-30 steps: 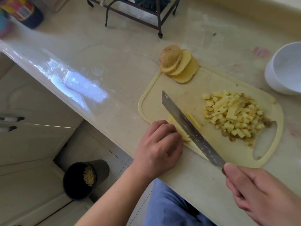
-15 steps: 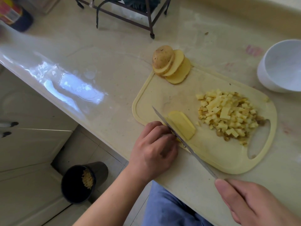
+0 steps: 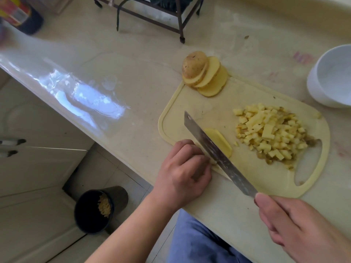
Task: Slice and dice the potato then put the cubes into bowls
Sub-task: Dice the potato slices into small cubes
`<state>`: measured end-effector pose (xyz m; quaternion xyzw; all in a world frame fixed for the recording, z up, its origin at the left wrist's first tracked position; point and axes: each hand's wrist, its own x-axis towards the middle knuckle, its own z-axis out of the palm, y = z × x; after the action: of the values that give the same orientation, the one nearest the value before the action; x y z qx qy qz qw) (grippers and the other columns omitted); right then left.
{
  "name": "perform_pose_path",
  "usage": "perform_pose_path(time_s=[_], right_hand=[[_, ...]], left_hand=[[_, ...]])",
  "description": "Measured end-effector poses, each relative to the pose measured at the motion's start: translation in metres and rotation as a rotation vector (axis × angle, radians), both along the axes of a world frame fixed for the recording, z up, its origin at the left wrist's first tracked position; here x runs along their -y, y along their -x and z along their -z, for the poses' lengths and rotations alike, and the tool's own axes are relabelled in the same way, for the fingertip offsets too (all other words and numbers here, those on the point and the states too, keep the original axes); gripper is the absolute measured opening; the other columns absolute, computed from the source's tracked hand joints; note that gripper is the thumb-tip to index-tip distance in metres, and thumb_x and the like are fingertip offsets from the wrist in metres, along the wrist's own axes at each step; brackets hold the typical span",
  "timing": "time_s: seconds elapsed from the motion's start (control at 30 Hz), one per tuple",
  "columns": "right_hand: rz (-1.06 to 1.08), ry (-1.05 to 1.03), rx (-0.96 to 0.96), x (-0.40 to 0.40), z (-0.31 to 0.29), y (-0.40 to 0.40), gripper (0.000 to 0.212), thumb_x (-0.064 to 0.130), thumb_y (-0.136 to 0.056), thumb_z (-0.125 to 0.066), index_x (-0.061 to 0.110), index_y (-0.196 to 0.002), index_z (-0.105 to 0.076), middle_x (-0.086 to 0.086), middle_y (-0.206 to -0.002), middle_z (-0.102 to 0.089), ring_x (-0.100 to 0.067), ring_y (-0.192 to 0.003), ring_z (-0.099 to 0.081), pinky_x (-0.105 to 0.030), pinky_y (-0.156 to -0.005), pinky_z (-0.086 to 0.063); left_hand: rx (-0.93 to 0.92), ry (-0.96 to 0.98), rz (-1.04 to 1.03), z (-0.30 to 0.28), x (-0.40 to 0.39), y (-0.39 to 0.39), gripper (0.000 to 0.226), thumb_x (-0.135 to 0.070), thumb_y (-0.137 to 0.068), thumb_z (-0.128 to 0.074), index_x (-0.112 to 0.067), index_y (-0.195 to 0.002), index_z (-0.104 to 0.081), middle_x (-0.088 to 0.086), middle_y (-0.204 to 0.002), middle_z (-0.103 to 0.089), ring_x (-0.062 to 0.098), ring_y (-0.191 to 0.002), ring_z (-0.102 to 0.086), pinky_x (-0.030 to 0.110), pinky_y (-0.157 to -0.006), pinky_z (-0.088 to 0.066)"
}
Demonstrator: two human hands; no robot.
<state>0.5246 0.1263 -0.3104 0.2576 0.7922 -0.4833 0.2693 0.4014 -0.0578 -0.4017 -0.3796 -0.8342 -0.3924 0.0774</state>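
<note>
A pale yellow cutting board [image 3: 241,97] lies on the counter. On it, a heap of potato cubes [image 3: 271,135] sits towards the right. Stacked potato slices with a skin-on end piece [image 3: 205,74] rest at the board's far left corner. One slice [image 3: 220,141] lies near the front edge. My left hand [image 3: 182,171] holds that slice down with curled fingers. My right hand [image 3: 303,223] grips the handle of a cleaver [image 3: 218,154], whose blade stands raised over the slice, right beside my left knuckles.
An empty white bowl [image 3: 334,76] stands on the counter at the right, beyond the board. A dark metal stand [image 3: 180,21] is at the back. A jar [image 3: 20,14] sits far left. Below the counter edge, a black bin [image 3: 96,209] holds scraps.
The cleaver came down through the slice half a second ago and is now lifted again with its flat side showing. My left hand stays on the slice.
</note>
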Motion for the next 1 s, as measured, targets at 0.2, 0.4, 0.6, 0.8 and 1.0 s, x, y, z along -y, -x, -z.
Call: perform_pose_path(time_s=[0.2, 0.4, 0.6, 0.8, 1.0], right_hand=[[0.017, 0.095, 0.030, 0.001, -0.003, 0.002, 0.071, 0.086, -0.060, -0.033, 0.015, -0.055, -0.043, -0.001, -0.041, -0.039, -0.005, -0.036, -0.034, -0.013, -0.039, -0.027], [0.001, 0.088, 0.059, 0.002, -0.008, -0.002, 0.091, 0.105, -0.041, -0.028, 0.017, -0.055, -0.045, 0.001, -0.039, -0.038, -0.004, -0.036, -0.035, -0.014, -0.040, -0.028], [-0.028, 0.071, 0.062, 0.003, -0.007, -0.004, 0.091, 0.105, -0.043, -0.026, 0.017, -0.057, -0.047, 0.000, -0.039, -0.042, -0.005, -0.037, -0.039, -0.017, -0.042, -0.030], [-0.065, 0.024, 0.063, 0.003, -0.009, -0.008, 0.095, 0.105, -0.044, -0.020, 0.015, -0.065, -0.044, 0.002, -0.042, -0.039, -0.005, -0.040, -0.040, -0.014, -0.044, -0.028], [-0.063, 0.001, 0.031, 0.007, -0.002, -0.004, 0.091, 0.103, -0.051, -0.021, 0.015, -0.065, -0.043, 0.001, -0.047, -0.036, -0.006, -0.044, -0.037, -0.026, -0.050, -0.031]], left_hand=[[-0.046, -0.038, 0.021, -0.002, 0.004, -0.004, 0.005, 0.005, -0.076, -0.078, 0.003, -0.075, -0.073, 0.016, -0.083, -0.067, 0.032, -0.083, -0.063, 0.035, -0.078, -0.054], [-0.028, -0.064, 0.029, -0.001, 0.005, -0.006, 0.004, 0.001, -0.079, -0.073, 0.004, -0.076, -0.073, 0.015, -0.082, -0.068, 0.033, -0.079, -0.064, 0.034, -0.078, -0.054], [0.000, -0.080, 0.040, -0.001, 0.005, -0.006, 0.009, -0.002, -0.081, -0.070, 0.005, -0.077, -0.073, 0.015, -0.083, -0.070, 0.035, -0.081, -0.066, 0.039, -0.075, -0.055], [0.023, -0.091, 0.038, 0.001, 0.005, -0.006, 0.013, -0.005, -0.085, -0.068, 0.006, -0.078, -0.074, 0.015, -0.085, -0.071, 0.035, -0.083, -0.068, 0.041, -0.076, -0.056], [0.029, -0.085, 0.036, -0.001, 0.005, -0.006, 0.014, -0.006, -0.085, -0.067, 0.004, -0.081, -0.075, 0.014, -0.088, -0.072, 0.033, -0.084, -0.068, 0.039, -0.078, -0.056]])
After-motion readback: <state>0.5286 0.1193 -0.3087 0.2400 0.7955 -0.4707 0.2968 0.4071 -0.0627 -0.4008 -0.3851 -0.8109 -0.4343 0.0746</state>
